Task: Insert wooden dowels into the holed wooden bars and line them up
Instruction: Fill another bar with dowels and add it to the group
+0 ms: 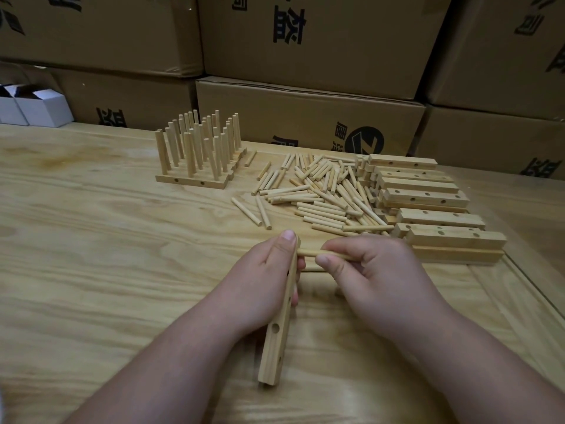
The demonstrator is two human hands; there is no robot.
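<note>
**Dowel meets bar at the workbench**

At lower centre of the frame, the left hand (269,276) grips a holed wooden bar (279,328) stood on edge, while the right hand (376,270) pinches a dowel (308,253) whose tip meets the bar's top end. Loose dowels (321,194) and spare bars (428,197) lie upper right; finished bars (198,151) stand upper centre.

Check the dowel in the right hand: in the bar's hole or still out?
Cannot tell. The dowel lies level, its tip reaching the bar, but the left hand hides the joint.
</note>
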